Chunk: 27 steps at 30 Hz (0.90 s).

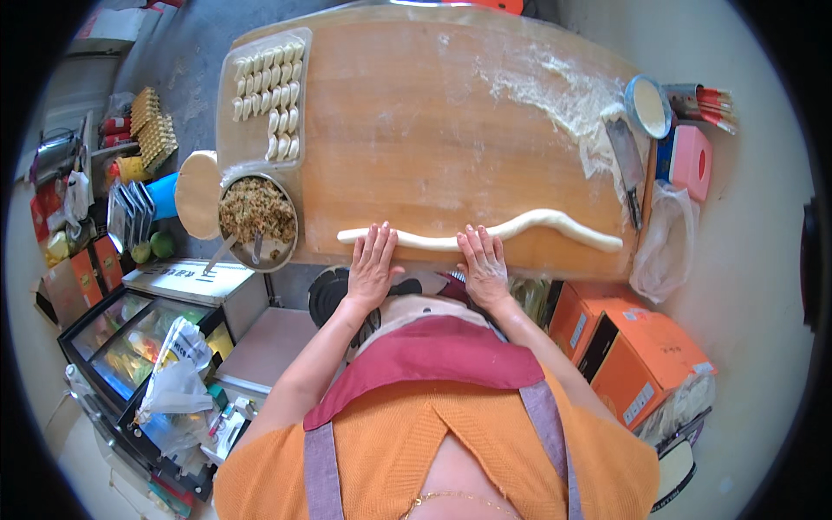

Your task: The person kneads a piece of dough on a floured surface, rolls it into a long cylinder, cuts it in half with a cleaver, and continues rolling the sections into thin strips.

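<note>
A long rope of pale dough (426, 242) lies across the near edge of a wooden board (403, 130), its right part bent away in a curve. My left hand (374, 263) rests flat on the rope near its left end, fingers pointing away from me. My right hand (483, 263) presses flat on the rope about its middle. Neither hand is closed round the dough. At the far left of the board, a clear plastic tray (244, 144) holds rows of filled dumplings (284, 97). A metal bowl of chopped filling (257, 211) with a utensil in it stands below the tray.
Loose flour (572, 97) covers the board's far right, with a cleaver (625, 156) beside it. A bowl of white powder (649, 106), a pink container (690, 162) and a plastic bag (663, 244) are at the right edge. Orange boxes (650, 357) stand below right; a round wooden stool (197, 195) is left.
</note>
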### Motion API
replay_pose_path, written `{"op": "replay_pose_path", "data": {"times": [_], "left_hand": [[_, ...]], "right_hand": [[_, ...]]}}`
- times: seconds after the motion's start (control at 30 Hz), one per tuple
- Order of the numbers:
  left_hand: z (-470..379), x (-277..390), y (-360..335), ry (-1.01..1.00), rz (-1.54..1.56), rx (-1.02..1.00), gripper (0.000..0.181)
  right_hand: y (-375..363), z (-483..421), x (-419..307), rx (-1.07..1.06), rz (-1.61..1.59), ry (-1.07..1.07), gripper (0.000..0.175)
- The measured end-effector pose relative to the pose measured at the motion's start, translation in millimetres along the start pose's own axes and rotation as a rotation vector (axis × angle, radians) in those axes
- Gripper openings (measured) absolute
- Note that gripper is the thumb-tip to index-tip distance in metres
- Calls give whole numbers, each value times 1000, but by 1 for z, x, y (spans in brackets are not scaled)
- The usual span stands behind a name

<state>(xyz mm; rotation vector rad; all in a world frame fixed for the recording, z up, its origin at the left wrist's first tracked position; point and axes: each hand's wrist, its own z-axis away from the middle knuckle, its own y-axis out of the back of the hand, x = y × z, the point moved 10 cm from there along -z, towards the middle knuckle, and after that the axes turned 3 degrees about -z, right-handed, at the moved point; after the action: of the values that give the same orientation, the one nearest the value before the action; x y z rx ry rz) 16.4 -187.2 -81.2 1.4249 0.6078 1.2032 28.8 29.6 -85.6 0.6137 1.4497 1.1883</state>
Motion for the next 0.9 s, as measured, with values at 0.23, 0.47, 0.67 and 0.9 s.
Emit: {"op": "replay_pose_path", "data": {"times": [0.23,0.47,0.67,0.9], "left_hand": [[-201,-105,99,105,34,531,65],[26,-46,10,132,-12,72,79],[-162,-104,81,121,-25,435,70],[-46,-71,32,-70,-87,97,77]], "right_hand": [[103,-171,87,546,13,-356,75],[13,32,45,43,-9,-102,89],[100,-148,112,419,136,-365,73],[67,-47,73,171,45,-85,75]]}}
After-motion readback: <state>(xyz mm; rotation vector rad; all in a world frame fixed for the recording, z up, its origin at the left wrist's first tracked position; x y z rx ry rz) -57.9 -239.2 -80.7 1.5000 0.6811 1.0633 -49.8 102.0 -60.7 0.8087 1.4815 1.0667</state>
